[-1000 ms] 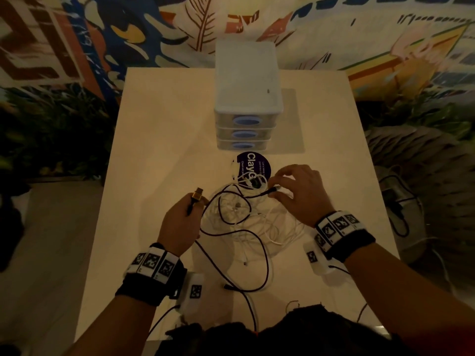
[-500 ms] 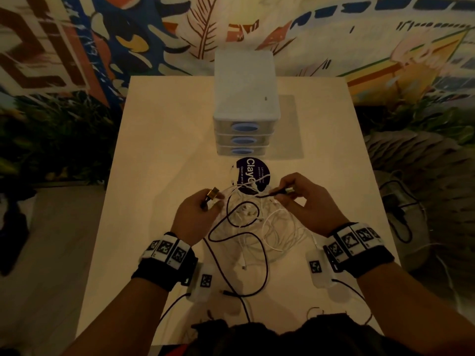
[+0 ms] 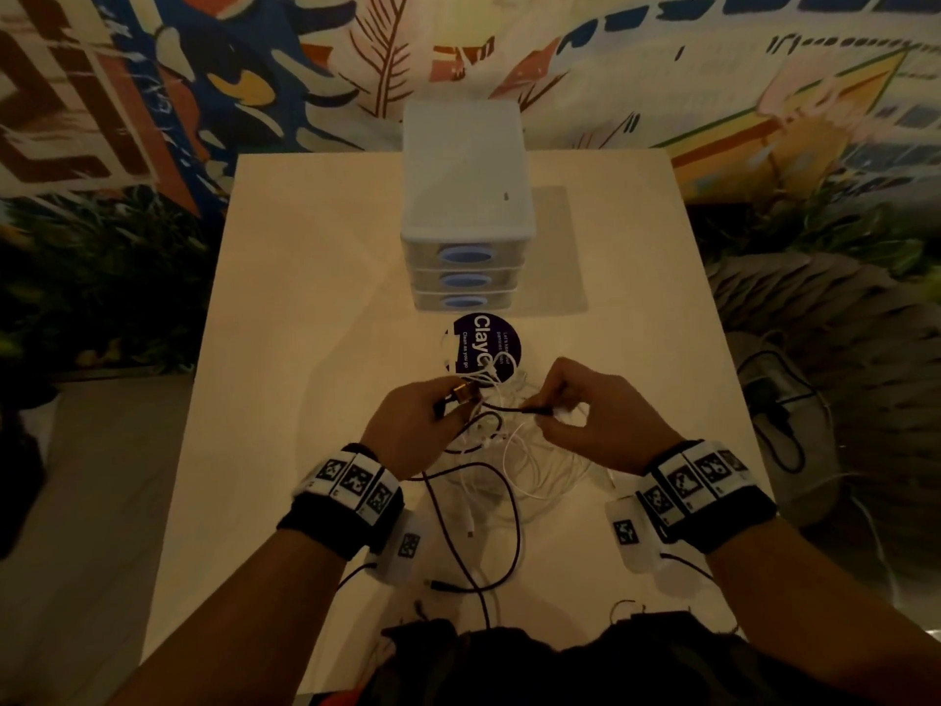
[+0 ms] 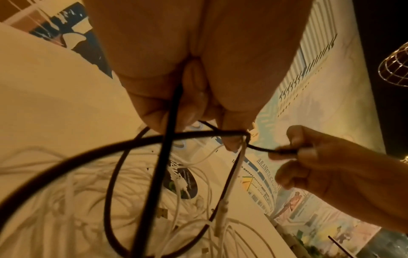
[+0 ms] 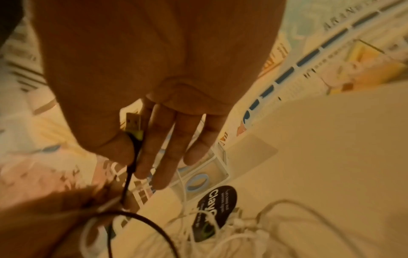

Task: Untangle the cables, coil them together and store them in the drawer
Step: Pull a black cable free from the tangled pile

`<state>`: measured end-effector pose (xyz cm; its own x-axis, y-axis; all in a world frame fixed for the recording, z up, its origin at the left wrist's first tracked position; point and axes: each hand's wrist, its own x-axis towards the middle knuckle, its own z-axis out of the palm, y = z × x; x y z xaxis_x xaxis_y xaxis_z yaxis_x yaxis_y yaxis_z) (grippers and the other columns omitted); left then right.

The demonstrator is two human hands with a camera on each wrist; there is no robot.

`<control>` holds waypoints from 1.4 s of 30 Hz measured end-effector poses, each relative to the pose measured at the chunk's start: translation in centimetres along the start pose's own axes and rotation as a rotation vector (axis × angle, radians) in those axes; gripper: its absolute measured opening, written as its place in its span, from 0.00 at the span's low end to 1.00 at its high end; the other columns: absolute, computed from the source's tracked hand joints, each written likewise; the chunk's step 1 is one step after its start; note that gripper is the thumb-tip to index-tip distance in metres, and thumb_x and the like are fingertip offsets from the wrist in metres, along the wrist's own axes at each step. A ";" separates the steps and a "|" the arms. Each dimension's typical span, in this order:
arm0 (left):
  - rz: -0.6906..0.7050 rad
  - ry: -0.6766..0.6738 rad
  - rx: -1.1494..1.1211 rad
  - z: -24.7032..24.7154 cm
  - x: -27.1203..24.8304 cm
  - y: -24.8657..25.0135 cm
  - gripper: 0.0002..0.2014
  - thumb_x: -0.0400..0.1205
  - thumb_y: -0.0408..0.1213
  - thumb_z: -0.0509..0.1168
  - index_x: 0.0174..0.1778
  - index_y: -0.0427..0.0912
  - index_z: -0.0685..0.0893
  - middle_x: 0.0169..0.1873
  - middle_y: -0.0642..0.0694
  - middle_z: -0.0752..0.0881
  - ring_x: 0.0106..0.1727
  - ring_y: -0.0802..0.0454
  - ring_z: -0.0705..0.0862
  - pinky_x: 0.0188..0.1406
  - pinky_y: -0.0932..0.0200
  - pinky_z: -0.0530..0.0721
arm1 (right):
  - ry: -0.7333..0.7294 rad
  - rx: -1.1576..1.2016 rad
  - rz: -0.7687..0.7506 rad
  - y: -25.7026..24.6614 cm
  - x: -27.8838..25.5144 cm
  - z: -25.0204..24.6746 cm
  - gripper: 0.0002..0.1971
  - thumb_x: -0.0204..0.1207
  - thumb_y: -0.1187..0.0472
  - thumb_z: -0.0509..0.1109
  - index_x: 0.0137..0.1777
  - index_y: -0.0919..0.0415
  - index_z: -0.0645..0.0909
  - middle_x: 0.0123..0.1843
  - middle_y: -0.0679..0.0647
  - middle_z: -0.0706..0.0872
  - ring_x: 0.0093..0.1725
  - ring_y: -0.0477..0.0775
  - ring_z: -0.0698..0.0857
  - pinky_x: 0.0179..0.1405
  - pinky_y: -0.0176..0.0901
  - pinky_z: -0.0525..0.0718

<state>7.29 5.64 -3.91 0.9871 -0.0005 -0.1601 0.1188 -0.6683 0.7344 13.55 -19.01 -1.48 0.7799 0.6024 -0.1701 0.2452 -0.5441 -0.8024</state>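
A tangle of white cables (image 3: pixel 534 466) and a black cable (image 3: pixel 514 542) lies on the pale table (image 3: pixel 305 298) in front of me. My left hand (image 3: pixel 448 400) grips the black cable (image 4: pixel 170 111) just behind its gold plug (image 3: pixel 466 392). My right hand (image 3: pixel 552 412) pinches a plug (image 5: pixel 133 124) on a black lead between thumb and forefinger. A short black stretch (image 3: pixel 504 407) spans the two hands, which are lifted close together above the white pile (image 4: pixel 194 218). The drawer unit (image 3: pixel 466 221) stands behind, all three drawers closed.
A round purple sticker (image 3: pixel 486 343) lies between the drawers and the cables. A loose black cable end (image 3: pixel 433 584) rests near the table's front edge. Floor and plants border the table left and right; a painted wall stands behind.
My left hand has carried the gold plug to the right, close to my right hand. The right hand has kept its pinch on the black plug, roughly in place.
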 end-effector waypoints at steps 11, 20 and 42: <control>0.120 0.092 0.196 0.4 -1.7 0.9 0.08 0.85 0.48 0.67 0.55 0.55 0.89 0.35 0.57 0.84 0.32 0.55 0.78 0.33 0.58 0.74 | -0.181 -0.417 -0.171 -0.1 2.6 1.9 0.30 0.71 0.42 0.64 0.76 0.39 0.76 0.56 0.48 0.80 0.54 0.51 0.79 0.57 0.51 0.76; -0.054 0.128 0.201 -1.2 -2.8 -0.6 0.04 0.86 0.45 0.65 0.51 0.51 0.84 0.26 0.57 0.74 0.29 0.51 0.77 0.30 0.56 0.70 | 0.235 -0.331 -0.026 3.0 1.8 1.6 0.18 0.78 0.35 0.65 0.47 0.48 0.86 0.44 0.44 0.89 0.46 0.50 0.87 0.51 0.55 0.84; -0.043 0.468 -0.737 -6.5 -6.1 1.0 0.09 0.93 0.32 0.51 0.50 0.41 0.75 0.25 0.54 0.67 0.24 0.57 0.62 0.20 0.61 0.60 | -0.233 -0.421 0.015 1.1 1.2 1.1 0.16 0.82 0.40 0.64 0.53 0.46 0.89 0.37 0.47 0.86 0.42 0.52 0.85 0.46 0.49 0.81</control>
<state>2.05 9.83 2.07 0.9037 0.4271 -0.0289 0.0365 -0.0095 0.9993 14.10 -18.29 -3.22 0.6474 0.6810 -0.3422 0.4838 -0.7142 -0.5059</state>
